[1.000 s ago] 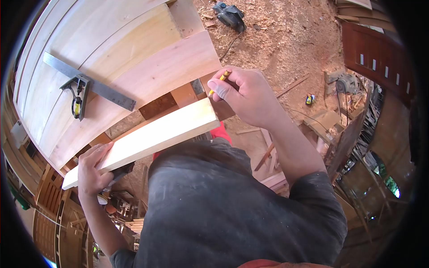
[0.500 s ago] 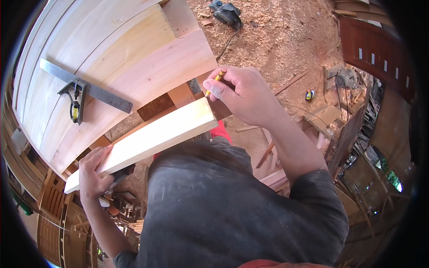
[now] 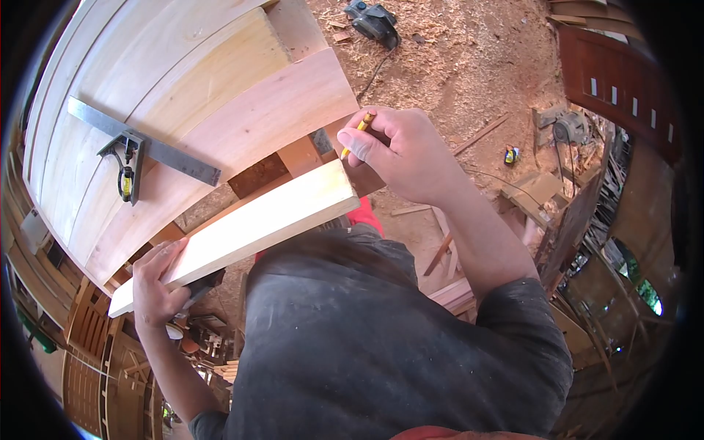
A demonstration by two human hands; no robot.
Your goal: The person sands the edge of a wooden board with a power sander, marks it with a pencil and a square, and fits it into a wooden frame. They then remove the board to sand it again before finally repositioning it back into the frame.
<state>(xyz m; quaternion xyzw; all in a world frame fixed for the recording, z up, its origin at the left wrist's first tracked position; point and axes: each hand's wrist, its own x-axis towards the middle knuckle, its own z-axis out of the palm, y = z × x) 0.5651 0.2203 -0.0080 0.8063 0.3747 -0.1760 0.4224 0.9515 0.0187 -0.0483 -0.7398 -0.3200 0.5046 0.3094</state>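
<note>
My left hand [image 3: 158, 282] grips a pale wooden board [image 3: 257, 224] near its left end, with the fingers on top and the thumb at the near edge. The board slants up to the right. At its right end my right hand [image 3: 389, 150] pinches a yellow pencil [image 3: 359, 134], whose tip points down by the board's far corner. A combination square [image 3: 172, 156] with a metal blade lies on the light wooden planks [image 3: 271, 110] beyond the board.
A power tool [image 3: 372, 24] with a cord lies among shavings on the ground [image 3: 455, 66]. Further right are a small yellow and blue item [image 3: 511, 155], a motor [image 3: 570, 128] and a dark red slotted panel [image 3: 609, 81]. Timber frames [image 3: 88, 323] stand at the lower left.
The view has shifted very slightly. The pencil is a little more upright in my right hand; the board and my left hand keep nearly the same pose.
</note>
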